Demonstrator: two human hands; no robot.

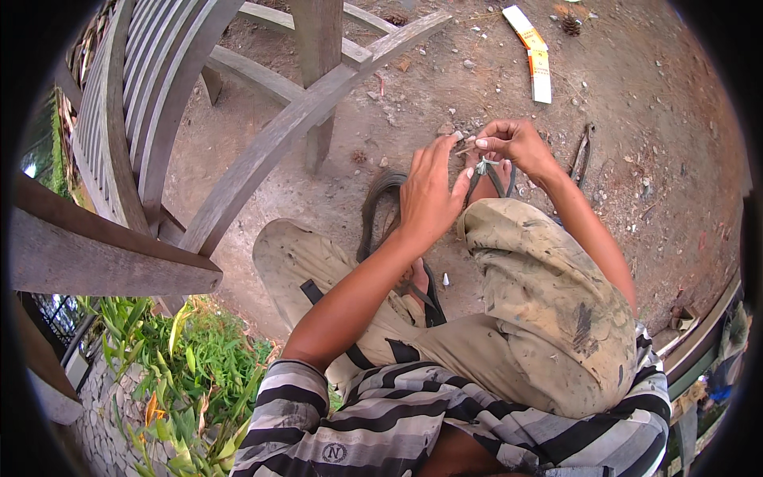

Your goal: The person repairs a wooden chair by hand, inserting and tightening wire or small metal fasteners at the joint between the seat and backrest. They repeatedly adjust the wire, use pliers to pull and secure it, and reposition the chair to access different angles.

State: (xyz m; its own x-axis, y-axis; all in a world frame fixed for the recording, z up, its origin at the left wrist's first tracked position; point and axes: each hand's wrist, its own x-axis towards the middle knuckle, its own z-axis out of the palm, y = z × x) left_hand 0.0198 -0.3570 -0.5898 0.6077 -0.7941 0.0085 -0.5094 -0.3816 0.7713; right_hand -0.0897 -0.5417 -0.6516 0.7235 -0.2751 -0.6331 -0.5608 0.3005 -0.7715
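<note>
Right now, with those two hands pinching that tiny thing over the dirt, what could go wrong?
The small thin piece is pinched only at the fingertips of the left hand and right hand; if it slips, it could vanish among the pebbles and debris on the dirt ground. The pliers lie apart on the ground, so reaching for them may loosen the grip.

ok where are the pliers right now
In the head view the pliers lie on the dirt ground to the person's right, just beyond the right hand and forearm, below the long white and orange package.
</note>
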